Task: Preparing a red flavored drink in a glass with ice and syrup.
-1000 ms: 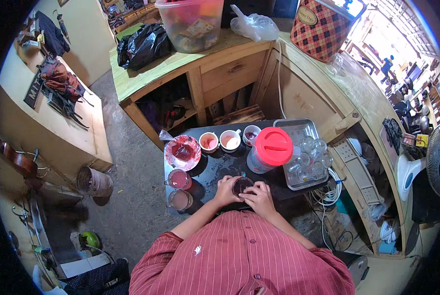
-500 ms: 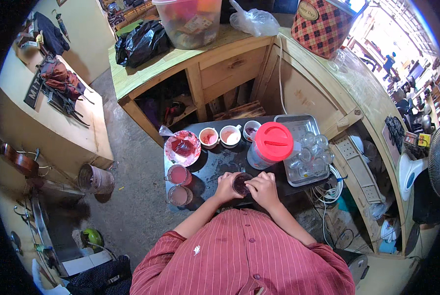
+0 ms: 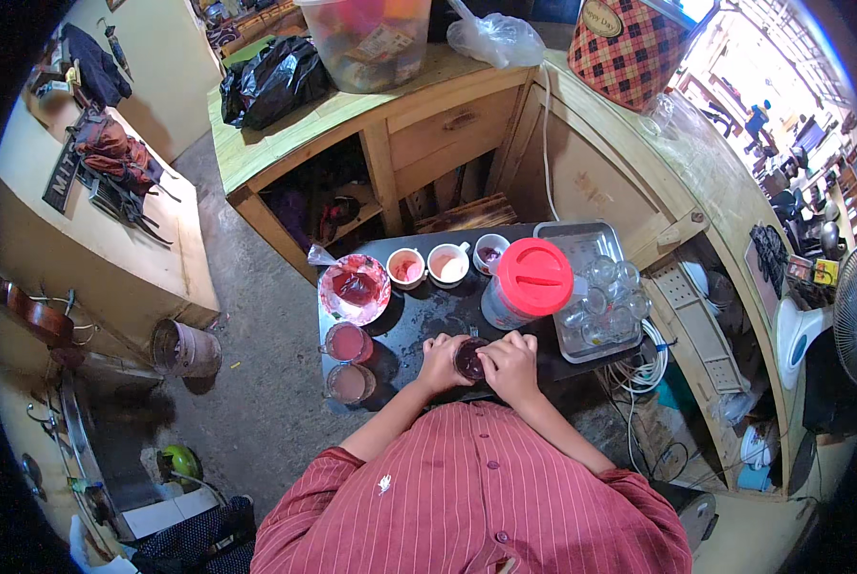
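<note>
At the near edge of the dark table, a glass of dark red liquid (image 3: 469, 361) stands between my hands. My left hand (image 3: 442, 363) is wrapped round its left side. My right hand (image 3: 511, 364) is closed at the right rim, with fingertips over the glass; whether they pinch anything small is hidden. Left of them are a glass of pink drink (image 3: 347, 342) and a second glass of duller pink drink (image 3: 350, 383). Behind stand a bowl with red contents (image 3: 355, 290), a cup with reddish residue (image 3: 406, 267), a white mug (image 3: 448, 264) and a cup with dark bits (image 3: 490, 253).
A pitcher with a red lid (image 3: 534, 277) stands beyond my right hand. Right of it, a metal tray (image 3: 574, 348) holds several clear glasses. A coiled white cable (image 3: 650, 359) hangs at the table's right end. Wooden counters (image 3: 371, 115) border the far side.
Almost nothing differs. Both hands stay at the glass of dark red liquid, with only a very slight shift of the right fingers.
</note>
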A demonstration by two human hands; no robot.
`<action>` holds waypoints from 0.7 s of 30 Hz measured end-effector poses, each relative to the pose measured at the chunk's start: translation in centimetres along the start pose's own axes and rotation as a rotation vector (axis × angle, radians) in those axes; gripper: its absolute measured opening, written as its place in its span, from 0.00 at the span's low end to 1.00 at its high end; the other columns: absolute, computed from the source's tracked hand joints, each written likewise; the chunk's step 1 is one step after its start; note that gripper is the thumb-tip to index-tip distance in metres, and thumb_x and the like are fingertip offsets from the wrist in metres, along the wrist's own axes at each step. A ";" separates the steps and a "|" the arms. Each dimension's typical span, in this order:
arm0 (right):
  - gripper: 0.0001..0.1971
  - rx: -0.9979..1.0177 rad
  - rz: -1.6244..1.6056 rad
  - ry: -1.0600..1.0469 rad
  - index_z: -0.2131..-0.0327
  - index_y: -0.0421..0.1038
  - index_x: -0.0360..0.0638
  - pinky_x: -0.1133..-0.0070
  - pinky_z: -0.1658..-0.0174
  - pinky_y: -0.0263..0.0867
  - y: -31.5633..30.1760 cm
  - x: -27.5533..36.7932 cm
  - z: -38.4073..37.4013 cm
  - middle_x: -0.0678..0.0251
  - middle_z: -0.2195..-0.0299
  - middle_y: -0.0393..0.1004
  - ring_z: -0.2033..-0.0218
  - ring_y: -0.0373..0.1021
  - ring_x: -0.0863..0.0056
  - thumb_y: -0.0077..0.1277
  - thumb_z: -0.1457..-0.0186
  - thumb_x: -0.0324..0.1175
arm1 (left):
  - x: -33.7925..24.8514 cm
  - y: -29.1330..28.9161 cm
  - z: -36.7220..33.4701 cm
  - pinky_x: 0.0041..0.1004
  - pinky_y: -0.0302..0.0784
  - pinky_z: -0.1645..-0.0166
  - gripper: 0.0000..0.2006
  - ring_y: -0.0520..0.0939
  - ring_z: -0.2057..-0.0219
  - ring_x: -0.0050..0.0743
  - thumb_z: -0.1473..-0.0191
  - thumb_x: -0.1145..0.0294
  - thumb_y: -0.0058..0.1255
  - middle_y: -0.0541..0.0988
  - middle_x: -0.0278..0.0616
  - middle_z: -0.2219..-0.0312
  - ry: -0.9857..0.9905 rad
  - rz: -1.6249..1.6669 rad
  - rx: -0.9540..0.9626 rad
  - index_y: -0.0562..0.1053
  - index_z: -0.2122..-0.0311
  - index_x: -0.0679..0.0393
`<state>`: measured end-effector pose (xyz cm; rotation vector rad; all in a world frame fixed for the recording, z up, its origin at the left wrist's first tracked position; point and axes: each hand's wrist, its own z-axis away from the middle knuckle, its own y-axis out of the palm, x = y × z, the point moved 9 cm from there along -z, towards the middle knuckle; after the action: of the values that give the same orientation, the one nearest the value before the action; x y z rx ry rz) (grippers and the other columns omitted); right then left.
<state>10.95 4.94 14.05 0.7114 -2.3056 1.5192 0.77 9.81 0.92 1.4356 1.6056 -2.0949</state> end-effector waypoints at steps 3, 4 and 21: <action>0.04 0.053 0.049 0.072 0.76 0.78 0.47 0.69 0.61 0.55 0.2 -0.8 0.0 0.72 0.76 0.76 0.69 0.67 0.72 0.58 0.57 0.34 | -0.5 -0.2 -0.1 0.43 0.59 0.50 0.40 0.72 0.56 0.42 0.80 0.53 0.70 0.77 0.37 0.60 0.025 0.028 -0.011 0.71 0.53 0.50; 0.04 0.016 -0.011 0.043 0.76 0.78 0.47 0.69 0.61 0.55 0.1 -0.6 0.1 0.72 0.76 0.76 0.69 0.67 0.72 0.58 0.57 0.34 | -0.6 -0.2 -0.2 0.43 0.59 0.50 0.40 0.72 0.55 0.42 0.80 0.53 0.70 0.77 0.37 0.60 0.030 0.023 -0.010 0.71 0.53 0.50; 0.04 -0.016 0.040 0.080 0.76 0.79 0.48 0.70 0.62 0.57 -0.3 -0.4 -0.6 0.70 0.78 0.75 0.67 0.68 0.70 0.57 0.56 0.34 | -0.1 0.1 -0.1 0.42 0.60 0.51 0.41 0.73 0.56 0.42 0.81 0.53 0.70 0.76 0.40 0.61 0.064 0.004 -0.043 0.70 0.54 0.55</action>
<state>11.40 5.49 14.33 0.5929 -2.2827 1.5162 0.92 9.78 0.96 1.5048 1.6587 -2.0194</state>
